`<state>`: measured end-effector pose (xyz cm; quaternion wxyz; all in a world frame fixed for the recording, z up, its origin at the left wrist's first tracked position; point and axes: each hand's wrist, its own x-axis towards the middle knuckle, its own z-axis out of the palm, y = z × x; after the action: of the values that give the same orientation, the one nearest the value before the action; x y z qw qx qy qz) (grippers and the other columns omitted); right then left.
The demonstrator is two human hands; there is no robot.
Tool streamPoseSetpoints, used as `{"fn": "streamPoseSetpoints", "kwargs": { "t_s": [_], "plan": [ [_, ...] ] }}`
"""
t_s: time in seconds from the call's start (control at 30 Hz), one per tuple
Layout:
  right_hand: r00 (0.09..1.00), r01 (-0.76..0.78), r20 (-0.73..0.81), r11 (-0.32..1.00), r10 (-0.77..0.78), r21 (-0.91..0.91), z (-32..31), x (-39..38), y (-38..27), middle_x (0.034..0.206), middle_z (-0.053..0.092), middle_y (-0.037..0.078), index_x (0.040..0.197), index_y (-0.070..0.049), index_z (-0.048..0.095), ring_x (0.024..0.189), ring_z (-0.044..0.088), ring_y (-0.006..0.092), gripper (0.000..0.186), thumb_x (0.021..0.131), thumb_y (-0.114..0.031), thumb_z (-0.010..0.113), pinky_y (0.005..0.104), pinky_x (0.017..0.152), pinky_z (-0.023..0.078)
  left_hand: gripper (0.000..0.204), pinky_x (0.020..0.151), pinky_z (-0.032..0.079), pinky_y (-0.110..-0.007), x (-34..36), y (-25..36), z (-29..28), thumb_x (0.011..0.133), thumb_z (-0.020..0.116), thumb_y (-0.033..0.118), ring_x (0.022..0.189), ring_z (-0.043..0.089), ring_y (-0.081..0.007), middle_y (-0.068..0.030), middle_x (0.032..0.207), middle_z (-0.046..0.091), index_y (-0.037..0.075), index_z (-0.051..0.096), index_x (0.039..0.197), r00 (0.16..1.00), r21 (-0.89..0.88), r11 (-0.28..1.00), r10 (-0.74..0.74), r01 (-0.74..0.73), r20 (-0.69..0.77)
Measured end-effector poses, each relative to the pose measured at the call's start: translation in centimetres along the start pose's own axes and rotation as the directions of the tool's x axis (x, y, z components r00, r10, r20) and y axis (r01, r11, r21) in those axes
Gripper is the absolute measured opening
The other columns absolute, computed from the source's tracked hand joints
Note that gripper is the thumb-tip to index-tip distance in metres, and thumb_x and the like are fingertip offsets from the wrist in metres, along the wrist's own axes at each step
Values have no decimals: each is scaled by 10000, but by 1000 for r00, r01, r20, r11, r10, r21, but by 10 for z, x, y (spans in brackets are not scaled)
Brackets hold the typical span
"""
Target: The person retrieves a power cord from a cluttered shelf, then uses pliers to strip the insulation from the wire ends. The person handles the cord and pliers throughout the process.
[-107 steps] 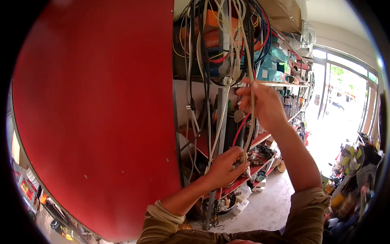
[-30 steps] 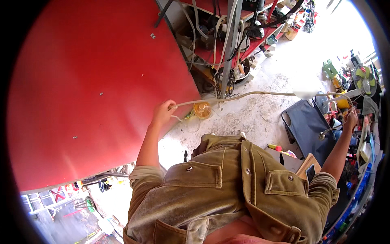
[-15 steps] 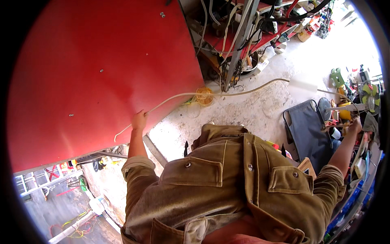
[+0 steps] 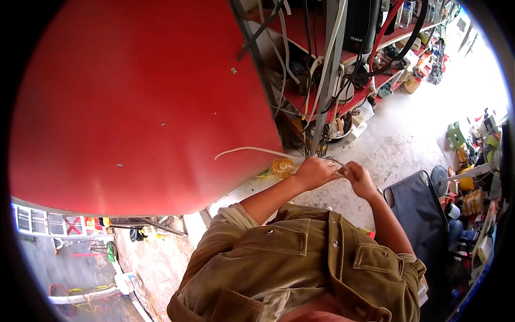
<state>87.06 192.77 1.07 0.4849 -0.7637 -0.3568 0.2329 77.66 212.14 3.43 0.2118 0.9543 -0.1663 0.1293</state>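
Red panelling (image 4: 139,102) fills the upper left while, mid-frame, left hand (image 4: 317,173) and right hand (image 4: 358,179) pinch a pale cable (image 4: 252,148) whose loose end, if swung, could snag.

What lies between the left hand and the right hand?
In the head view, a bend of pale cable runs between left hand and right hand.
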Motion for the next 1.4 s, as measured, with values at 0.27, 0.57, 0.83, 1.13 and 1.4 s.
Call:
{"fn": "streamPoseSetpoints", "kwargs": {
  "t_s": [0.27,0.57,0.83,1.13,1.4],
  "plan": [
    [997,-52,-56,991,46,-123,-40,-35,69,574,460,-35,666,-50,481,520,395,54,238,853,-155,586,233,456,308,233,810,423,-398,28,-20,-38,827,610,282,929,526,-282,-100,935,544,73,572,923,952,46,998,47,-35,-302],
    [972,-231,-82,953,219,-197,-90,-95,120,514,486,-6,656,-20,560,483,409,68,249,800,-200,651,273,431,328,607,909,423,-363,58,-186,-30,835,583,207,1083,515,-311,-182,1239,472,12,307,1340,511,-264,561,-826,785,-238],
    [901,-429,-186,871,392,-241,-87,-119,128,551,555,145,649,-11,607,512,532,195,288,703,-274,713,356,501,418,208,616,436,-355,61,-232,84,831,579,245,646,552,-172,-60,696,598,40,570,802,785,-716,461,-588,525,197],
    [817,-556,-185,831,547,2,-84,-132,155,531,572,42,614,-31,586,466,510,100,275,769,-238,680,279,418,391,342,709,454,-441,12,-167,103,846,523,332,828,605,-355,-191,854,627,30,587,995,744,-200,718,-625,667,236],
    [848,-505,-215,862,485,-48,-81,-111,123,550,592,51,642,-26,608,485,531,103,272,768,-254,686,282,435,407,282,756,474,-377,87,-12,-178,855,546,318,862,595,-303,-106,980,619,61,594,960,842,63,874,-443,483,-308]
  ]
}}
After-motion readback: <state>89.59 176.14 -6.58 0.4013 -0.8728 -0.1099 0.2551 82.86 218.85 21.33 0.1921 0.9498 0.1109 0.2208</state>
